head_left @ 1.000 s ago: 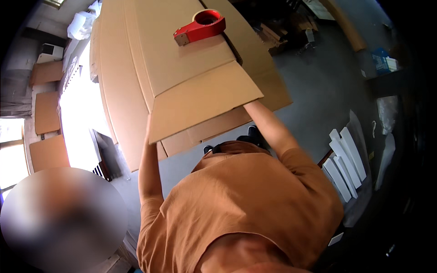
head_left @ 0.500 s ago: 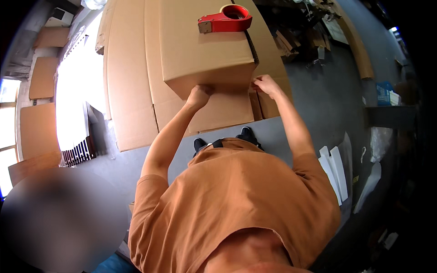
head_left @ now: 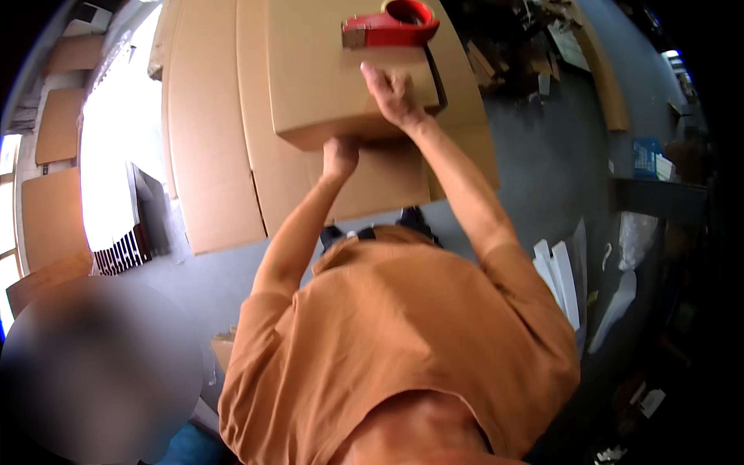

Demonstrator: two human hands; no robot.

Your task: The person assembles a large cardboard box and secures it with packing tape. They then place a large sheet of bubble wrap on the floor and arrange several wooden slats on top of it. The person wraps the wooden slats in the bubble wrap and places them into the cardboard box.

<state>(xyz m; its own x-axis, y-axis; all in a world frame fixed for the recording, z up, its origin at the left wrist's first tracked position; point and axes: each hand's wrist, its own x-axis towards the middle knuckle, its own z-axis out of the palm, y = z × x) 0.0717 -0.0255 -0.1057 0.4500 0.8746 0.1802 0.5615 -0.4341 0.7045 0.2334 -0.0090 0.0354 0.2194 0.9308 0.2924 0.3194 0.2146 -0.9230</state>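
A closed cardboard box (head_left: 318,85) lies on flat cardboard sheets in front of me. My left hand (head_left: 341,157) is closed at the near side of the box, below its top edge; its fingertips are hidden against the cardboard. Over the near right part of the box top is my right hand (head_left: 397,97), slightly blurred, with one finger stretched out and nothing seen in it. Just beyond it, a red tape dispenser (head_left: 387,36) with a roll of tape rests on the box top, apart from the hand.
Large flat cardboard sheets (head_left: 205,132) extend to the left under the box. Cardboard scraps (head_left: 488,66) lie to the far right. White strips (head_left: 558,279) and clear plastic wrap (head_left: 637,240) are on the right. At lower left is a blurred round shape (head_left: 101,372).
My right hand has left the box's near right corner and moved up and left over its top, toward the tape dispenser. My left hand stays at the near side.
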